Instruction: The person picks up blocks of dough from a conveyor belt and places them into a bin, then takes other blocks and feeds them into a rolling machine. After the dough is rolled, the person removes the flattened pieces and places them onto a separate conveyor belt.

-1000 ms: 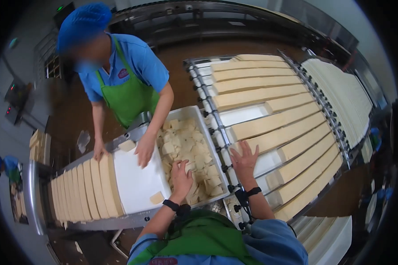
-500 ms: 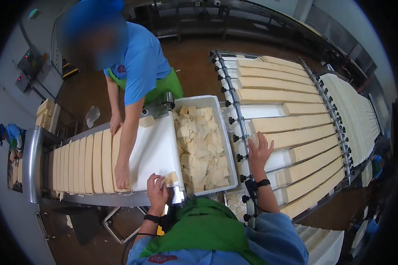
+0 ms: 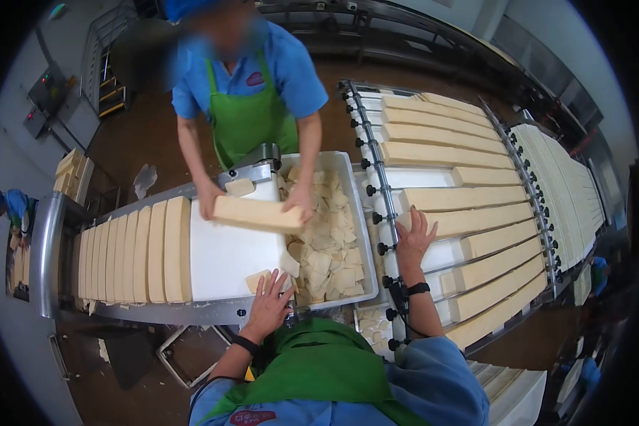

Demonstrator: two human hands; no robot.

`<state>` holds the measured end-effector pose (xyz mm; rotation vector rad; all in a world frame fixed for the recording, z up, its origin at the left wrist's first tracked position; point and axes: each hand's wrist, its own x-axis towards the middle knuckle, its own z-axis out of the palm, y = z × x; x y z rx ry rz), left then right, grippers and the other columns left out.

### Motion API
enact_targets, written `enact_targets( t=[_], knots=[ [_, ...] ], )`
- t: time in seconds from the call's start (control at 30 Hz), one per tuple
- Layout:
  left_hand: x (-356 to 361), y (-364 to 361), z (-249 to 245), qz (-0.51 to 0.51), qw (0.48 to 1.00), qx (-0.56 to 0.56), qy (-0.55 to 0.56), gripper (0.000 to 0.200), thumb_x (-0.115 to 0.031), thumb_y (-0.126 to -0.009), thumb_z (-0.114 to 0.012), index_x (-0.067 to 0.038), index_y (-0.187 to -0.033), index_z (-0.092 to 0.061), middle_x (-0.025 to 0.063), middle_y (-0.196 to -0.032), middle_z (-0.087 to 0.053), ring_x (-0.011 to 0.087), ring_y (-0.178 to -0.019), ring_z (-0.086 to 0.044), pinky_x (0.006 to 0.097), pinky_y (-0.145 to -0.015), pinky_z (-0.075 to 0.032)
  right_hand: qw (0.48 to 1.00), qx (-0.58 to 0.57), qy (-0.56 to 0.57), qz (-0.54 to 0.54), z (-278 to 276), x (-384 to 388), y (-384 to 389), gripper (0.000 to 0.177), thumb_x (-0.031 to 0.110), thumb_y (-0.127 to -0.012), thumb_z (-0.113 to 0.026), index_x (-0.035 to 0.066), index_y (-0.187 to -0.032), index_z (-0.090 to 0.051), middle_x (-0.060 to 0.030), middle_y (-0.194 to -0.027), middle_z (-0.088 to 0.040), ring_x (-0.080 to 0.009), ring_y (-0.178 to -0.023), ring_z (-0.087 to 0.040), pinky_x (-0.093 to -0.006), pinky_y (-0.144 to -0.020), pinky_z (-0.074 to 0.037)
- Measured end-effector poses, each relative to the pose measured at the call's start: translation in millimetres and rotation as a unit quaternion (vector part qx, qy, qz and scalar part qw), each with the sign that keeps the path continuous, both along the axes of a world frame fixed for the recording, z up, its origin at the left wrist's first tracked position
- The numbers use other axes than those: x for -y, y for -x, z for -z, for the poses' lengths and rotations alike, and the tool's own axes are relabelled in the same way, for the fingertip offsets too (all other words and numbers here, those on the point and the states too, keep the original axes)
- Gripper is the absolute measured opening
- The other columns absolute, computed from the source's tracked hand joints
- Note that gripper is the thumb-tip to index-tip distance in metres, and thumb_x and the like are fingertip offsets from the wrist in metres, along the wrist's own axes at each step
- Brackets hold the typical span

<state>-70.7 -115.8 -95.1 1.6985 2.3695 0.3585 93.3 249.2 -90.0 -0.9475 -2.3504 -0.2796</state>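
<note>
My left hand (image 3: pixel 266 310) is at the near edge of the white conveyor belt (image 3: pixel 224 266), fingers spread and holding nothing. Just beyond its fingertips lie a small pale slab (image 3: pixel 256 281) and a thin flat piece (image 3: pixel 289 264). My right hand (image 3: pixel 414 241) rests with outstretched fingers at the left end of a long cream-coloured, dough-like block (image 3: pixel 476 221) on the slatted table to the right. Across the belt, a co-worker's two hands (image 3: pixel 299 202) carry a similar long block (image 3: pixel 258 214) over the belt and the bin's edge.
A white bin (image 3: pixel 368 273) full of flat offcuts stands between belt and table. Several long blocks (image 3: pixel 138 254) line the belt's left part. A rail with black knobs (image 3: pixel 381 192) edges the right table. A wide white sheet conveyor (image 3: pixel 557 184) lies farther right.
The co-worker has straightened up and brought one block from the row rightward toward the bin. My left hand has shifted slightly right and spread its fingers; my right hand stays nearly still.
</note>
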Motion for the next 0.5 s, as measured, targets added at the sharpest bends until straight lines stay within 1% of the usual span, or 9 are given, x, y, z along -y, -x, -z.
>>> enact_targets(
  t=[0.07,0.17,0.33,0.37,0.43,0.5],
  knots=[
    [0.1,-0.2,2.1,-0.004,1.0,0.013,-0.01,0.067,-0.027,-0.076,-0.079,-0.013,-0.136,-0.053,0.0151,-0.153,-0.036,0.0353,-0.149,-0.02,0.0567,-0.119,-0.016,1.0,0.018,0.001,-0.003,-3.7,-0.3,1.6,0.014,0.016,-0.083,-0.068,0.023,-0.092,-0.077,-0.0068,-0.14,-0.052,-0.0301,-0.135,-0.042,-0.066,-0.115,-0.018],
    [1.4,-1.1,3.0,-0.003,1.0,0.01,0.008,0.068,-0.027,-0.075,-0.08,-0.013,-0.136,-0.054,0.0156,-0.152,-0.037,0.0352,-0.149,-0.021,0.0558,-0.12,-0.017,0.999,0.045,0.007,-0.004,-11.7,0.7,3.4,0.015,0.017,-0.084,-0.066,0.021,-0.092,-0.077,-0.0086,-0.139,-0.053,-0.0332,-0.137,-0.039,-0.0673,-0.115,-0.014],
    [5.6,-1.9,-6.0,0.006,1.0,0.016,0.016,0.065,-0.025,-0.074,-0.081,-0.012,-0.133,-0.056,0.0164,-0.151,-0.038,0.0352,-0.149,-0.021,0.0548,-0.119,-0.02,0.995,0.101,0.01,-0.016,-19.7,-3.6,4.9,0.015,0.016,-0.085,-0.063,0.017,-0.094,-0.076,-0.011,-0.137,-0.055,-0.0369,-0.138,-0.038,-0.0695,-0.115,-0.01],
    [6.2,-1.0,-8.1,0.009,1.0,0.017,0.014,0.064,-0.025,-0.074,-0.081,-0.012,-0.133,-0.057,0.0165,-0.15,-0.039,0.0353,-0.149,-0.022,0.0547,-0.119,-0.02,0.992,0.123,0.012,-0.021,-21.3,-5.3,4.5,0.015,0.016,-0.085,-0.064,0.017,-0.094,-0.076,-0.011,-0.137,-0.054,-0.0361,-0.138,-0.038,-0.0697,-0.115,-0.01],
    [8.3,3.8,-13.0,-0.004,0.999,0.042,-0.027,0.062,-0.022,-0.074,-0.08,-0.011,-0.131,-0.058,0.017,-0.149,-0.04,0.0365,-0.148,-0.023,0.0556,-0.118,-0.022,0.985,0.169,0.016,-0.031,-28.7,-7.1,4.3,0.015,0.014,-0.084,-0.064,0.016,-0.095,-0.075,-0.0112,-0.138,-0.054,-0.0343,-0.139,-0.038,-0.0702,-0.115,-0.01],
    [11.8,11.5,-16.2,-0.034,0.994,0.069,-0.072,0.058,-0.02,-0.074,-0.08,-0.01,-0.128,-0.06,0.0177,-0.147,-0.041,0.0381,-0.146,-0.026,0.0556,-0.117,-0.025,0.987,0.139,0.081,-0.015,-19.8,-10.7,2.1,0.019,0.012,-0.083,-0.065,0.016,-0.099,-0.073,-0.0113,-0.14,-0.053,-0.0318,-0.14,-0.038,-0.0703,-0.114,-0.011]
  ],
)
